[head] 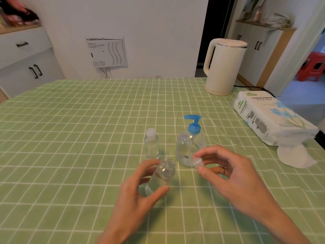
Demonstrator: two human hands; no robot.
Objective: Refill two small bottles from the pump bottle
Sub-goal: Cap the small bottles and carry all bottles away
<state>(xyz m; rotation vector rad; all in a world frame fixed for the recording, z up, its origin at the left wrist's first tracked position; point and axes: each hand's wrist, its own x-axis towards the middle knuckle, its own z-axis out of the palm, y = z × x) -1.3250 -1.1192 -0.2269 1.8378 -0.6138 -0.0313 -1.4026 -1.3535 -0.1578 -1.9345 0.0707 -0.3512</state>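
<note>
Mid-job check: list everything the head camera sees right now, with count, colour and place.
pump bottle: 1, clear with blue pump, table centre, behind the hands
capped small bottle: 1, clear, standing left of the pump bottle
open small bottle: 1, clear, tilted, in the left hand
cap: 1, clear, in the right hand
kettle: 1, cream, far right of the table
tissue pack: 1, white, right edge
loose tissue: 1, white, at the pack's near end
tablecloth: 1, green checked, covering the table
stool: 1, red, floor, far right
left hand: grips the open bottle
right hand: pinches the cap
</note>
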